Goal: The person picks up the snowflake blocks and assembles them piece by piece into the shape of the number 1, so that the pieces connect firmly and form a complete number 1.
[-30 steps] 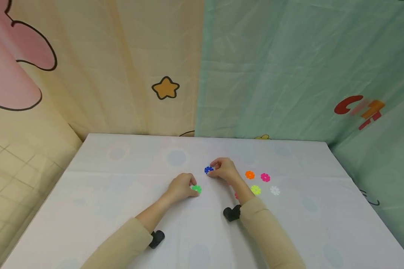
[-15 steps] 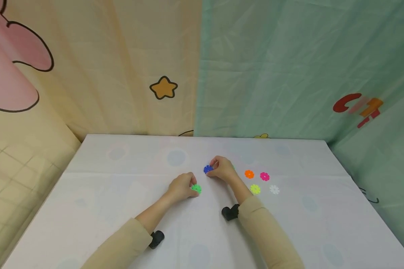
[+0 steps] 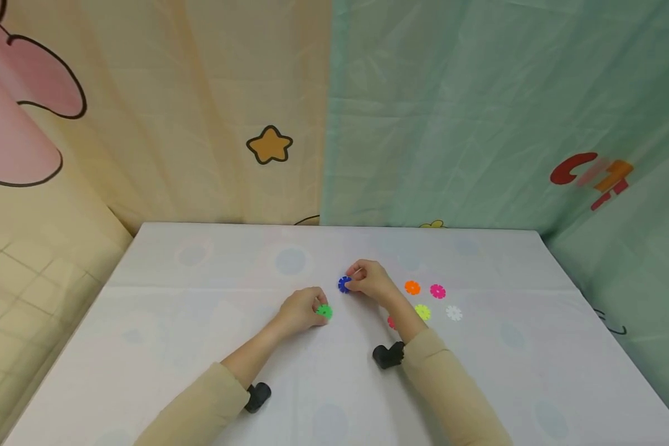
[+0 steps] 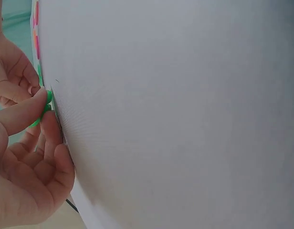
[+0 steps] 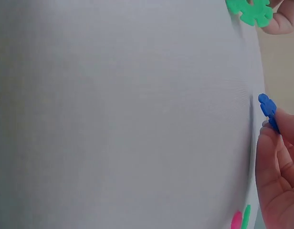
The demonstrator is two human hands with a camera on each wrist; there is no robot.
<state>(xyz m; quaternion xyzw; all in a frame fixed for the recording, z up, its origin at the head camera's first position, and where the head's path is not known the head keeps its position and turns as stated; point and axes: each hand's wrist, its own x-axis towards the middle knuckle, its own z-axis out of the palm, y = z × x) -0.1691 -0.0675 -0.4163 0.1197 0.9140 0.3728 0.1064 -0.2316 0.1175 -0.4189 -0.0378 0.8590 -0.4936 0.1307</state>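
Between thumb and fingers my left hand (image 3: 301, 310) pinches a green snowflake-shaped plastic disc (image 3: 324, 311) with notched edges. Slightly farther back and to the right, my right hand (image 3: 369, 280) pinches a blue disc (image 3: 343, 284) of the same kind. A small gap separates the two discs in the head view. In the right wrist view the blue disc (image 5: 268, 110) is tilted nearly edge-on, while the green one (image 5: 252, 10) faces the camera at the top. The left wrist view shows the green disc (image 4: 48, 97) partly covered by the thumb.
Right of the right forearm lie more discs on the white table (image 3: 201, 347): orange (image 3: 412, 287), pink (image 3: 437, 291), yellow (image 3: 422, 312) and white (image 3: 454, 313). A red disc (image 3: 391, 322) is partly hidden by that forearm. Curtains hang behind the table.
Both hands stay nearly in place, still holding their discs. The blue disc has turned and lowered slightly; the green disc has tilted a little. The right forearm has shifted slightly right.
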